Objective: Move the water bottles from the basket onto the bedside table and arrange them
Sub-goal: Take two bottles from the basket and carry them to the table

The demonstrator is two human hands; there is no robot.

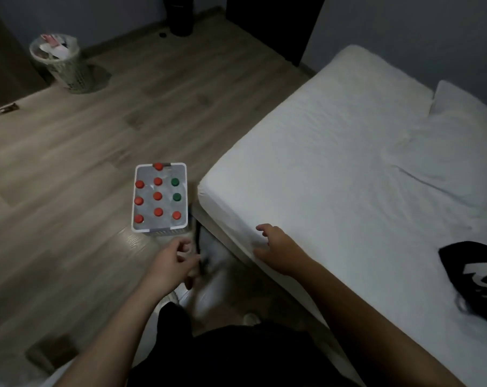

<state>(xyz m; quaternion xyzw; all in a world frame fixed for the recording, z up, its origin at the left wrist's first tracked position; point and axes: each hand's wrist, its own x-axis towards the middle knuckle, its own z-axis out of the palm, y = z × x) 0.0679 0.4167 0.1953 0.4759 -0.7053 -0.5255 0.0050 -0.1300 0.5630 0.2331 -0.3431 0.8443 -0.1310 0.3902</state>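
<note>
On floor [69,163] just beside bed [334,163] corner: basket [160,229]; water bottles [157,196] inside, only caps [176,197] visible. Near it left hand [172,261], loosely curled, empty. Over bed edge right hand [276,250], relaxed, empty; contact unclear

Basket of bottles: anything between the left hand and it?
Nothing visible. The left hand hovers empty just short of the basket, with no object between them. The bedside table is not in view.
</note>
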